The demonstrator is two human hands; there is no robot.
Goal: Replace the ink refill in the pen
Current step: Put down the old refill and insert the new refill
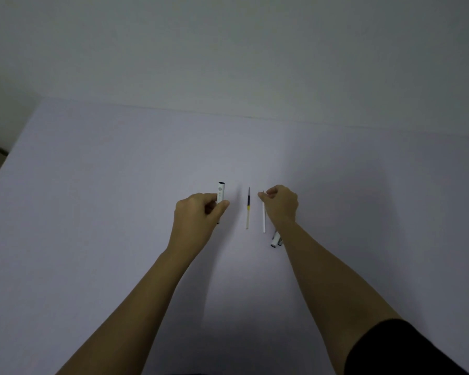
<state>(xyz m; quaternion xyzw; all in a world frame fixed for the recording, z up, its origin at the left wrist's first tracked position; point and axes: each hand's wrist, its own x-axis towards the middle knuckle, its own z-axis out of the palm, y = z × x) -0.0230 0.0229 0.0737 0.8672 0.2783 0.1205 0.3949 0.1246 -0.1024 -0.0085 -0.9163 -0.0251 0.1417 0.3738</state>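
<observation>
My left hand (198,212) is closed around a white pen barrel (221,192) that stands nearly upright, its dark open end on top. A refill with dark ink and a yellowish lower part (247,209) lies on the white table between my hands. To its right a thin white refill (264,220) lies on the table, and the fingertips of my right hand (280,204) pinch its far tip. A white pen piece with a dark end (275,239) lies partly hidden under my right wrist.
The white table (119,212) ends at a wall at the back and has its left edge at the far left. A dark sleeve (406,350) covers my right upper arm.
</observation>
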